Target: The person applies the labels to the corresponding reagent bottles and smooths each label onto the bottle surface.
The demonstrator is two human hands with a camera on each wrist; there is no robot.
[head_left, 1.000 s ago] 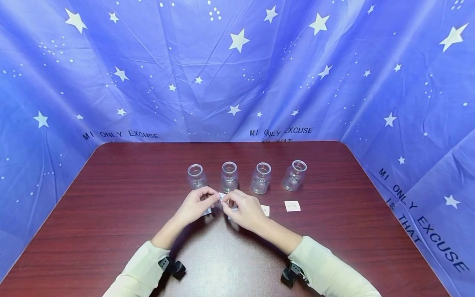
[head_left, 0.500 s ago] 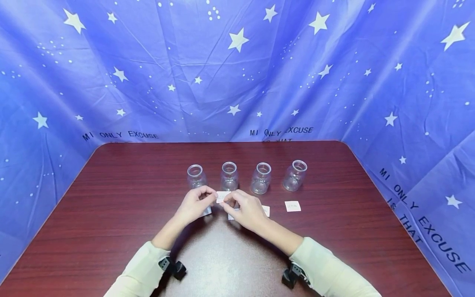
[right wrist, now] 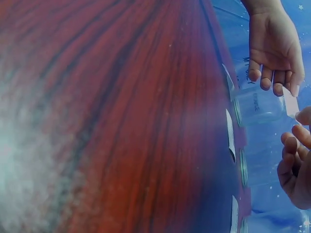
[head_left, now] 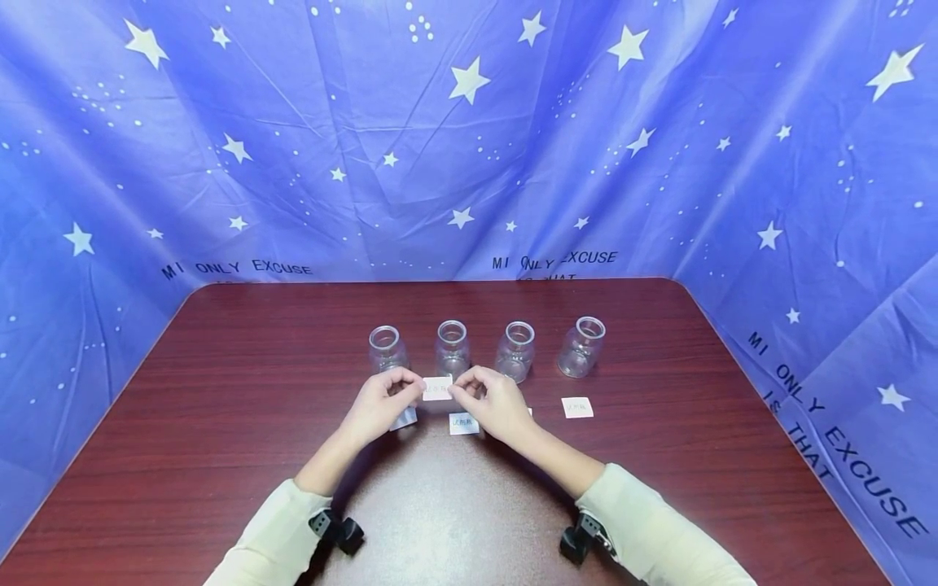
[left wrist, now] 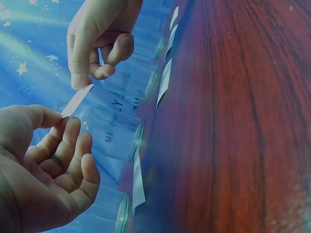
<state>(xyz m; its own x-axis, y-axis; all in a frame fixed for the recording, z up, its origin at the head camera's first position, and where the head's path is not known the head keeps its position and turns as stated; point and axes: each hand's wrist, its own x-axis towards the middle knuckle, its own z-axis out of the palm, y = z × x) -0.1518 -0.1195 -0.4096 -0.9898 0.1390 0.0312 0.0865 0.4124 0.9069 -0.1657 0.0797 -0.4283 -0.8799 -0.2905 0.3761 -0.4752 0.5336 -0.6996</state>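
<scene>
Drew the right hand [head_left: 494,400] slightly toward the right edge of the worktop [head_left: 183,439], and so brought into view the full face of the small white label [head_left: 436,388], mostly hidden a second earlier. Pinched its left end with the left hand [head_left: 381,403], its right end with the right. Held it raised about midway between the worktop's side edges, just nearside of the second glass jar [head_left: 452,350] from the left. Uncovered a printed paper [head_left: 464,423] lying toward the near edge. Apparently gained steadier control of both ends for the work.
</scene>
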